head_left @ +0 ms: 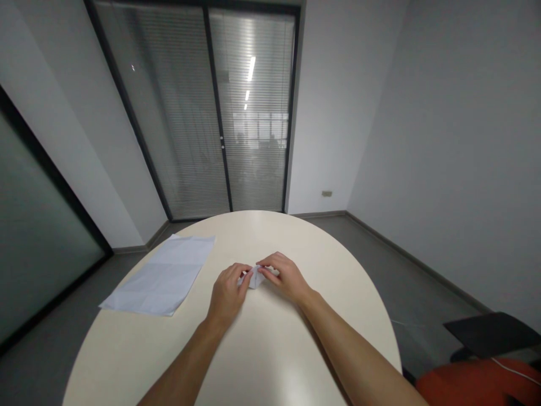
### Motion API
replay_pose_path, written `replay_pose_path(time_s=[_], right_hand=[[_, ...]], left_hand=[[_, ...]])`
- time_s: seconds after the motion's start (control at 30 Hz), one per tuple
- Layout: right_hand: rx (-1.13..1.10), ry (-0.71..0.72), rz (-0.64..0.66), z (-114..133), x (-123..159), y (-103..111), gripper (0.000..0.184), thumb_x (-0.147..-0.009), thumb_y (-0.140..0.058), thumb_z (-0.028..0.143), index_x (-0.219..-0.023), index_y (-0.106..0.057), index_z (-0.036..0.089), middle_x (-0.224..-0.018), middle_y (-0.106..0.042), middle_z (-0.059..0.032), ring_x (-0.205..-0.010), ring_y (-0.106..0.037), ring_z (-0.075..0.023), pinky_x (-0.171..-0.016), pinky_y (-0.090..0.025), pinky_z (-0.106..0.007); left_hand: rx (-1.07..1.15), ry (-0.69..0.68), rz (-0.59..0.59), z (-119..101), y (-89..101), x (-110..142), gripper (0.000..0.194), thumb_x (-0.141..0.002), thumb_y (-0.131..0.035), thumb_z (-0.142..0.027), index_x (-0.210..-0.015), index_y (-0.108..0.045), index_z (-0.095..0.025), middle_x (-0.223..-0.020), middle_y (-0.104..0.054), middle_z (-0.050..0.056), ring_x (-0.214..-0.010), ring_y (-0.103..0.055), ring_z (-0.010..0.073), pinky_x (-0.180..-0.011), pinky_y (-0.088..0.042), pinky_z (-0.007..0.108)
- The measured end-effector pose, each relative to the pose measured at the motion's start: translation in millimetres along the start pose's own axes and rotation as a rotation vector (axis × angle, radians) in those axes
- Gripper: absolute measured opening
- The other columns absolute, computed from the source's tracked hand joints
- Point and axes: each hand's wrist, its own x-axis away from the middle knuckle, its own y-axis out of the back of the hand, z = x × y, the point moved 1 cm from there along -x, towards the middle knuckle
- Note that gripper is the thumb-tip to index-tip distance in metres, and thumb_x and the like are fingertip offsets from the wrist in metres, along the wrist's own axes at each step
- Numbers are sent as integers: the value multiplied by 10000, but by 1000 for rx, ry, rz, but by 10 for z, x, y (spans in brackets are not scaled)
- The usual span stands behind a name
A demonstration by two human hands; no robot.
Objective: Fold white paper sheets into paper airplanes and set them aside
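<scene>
Between my two hands is a small piece of folded white paper (255, 278), just over the middle of the round table. My left hand (229, 288) pinches its left side between thumb and fingers. On the other side, my right hand (286, 274) grips the paper's upper right part the same way. The fingers cover much of the paper, so its full folded shape is hidden.
Larger white sheets (169, 276) with crease lines lie at the left of the cream round table (270, 349). A red chair seat (465, 383) and a black panel (492, 332) stand at the lower right. Beyond the table is a glass door (253, 163) with blinds.
</scene>
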Motion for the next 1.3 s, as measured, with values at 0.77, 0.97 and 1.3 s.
replay_pose_path(time_s=[0.77,0.97,1.3], right_hand=[[-55,-129,25,-21,16,-1,225,-1019,-536,379,-1044,-705,233,-978,-722,-71,-941,-646,-209,-802,-532,-345],[-53,-219,-23,-97,36,-12,218,-1010,-537,389,-1047,-683,230,-960,-701,-63,-893,-635,-192,-709,-509,-301],[-99,-331,-113,-215,70,0,187,-998,-518,364,-1027,-642,226,-974,-695,-45,-834,-621,-174,-700,-470,-287]], left_hand=[[62,52,-7,54,-20,13,225,-1022,-440,-324,-1010,-640,-222,-1001,-700,54,-965,-652,204,-883,-498,340],[87,139,-76,102,-20,8,197,-999,-468,-330,-997,-635,-226,-994,-710,50,-956,-673,211,-870,-516,335],[149,315,-192,204,-26,7,213,-984,-468,-380,-1030,-604,-223,-1000,-720,65,-949,-685,226,-863,-522,350]])
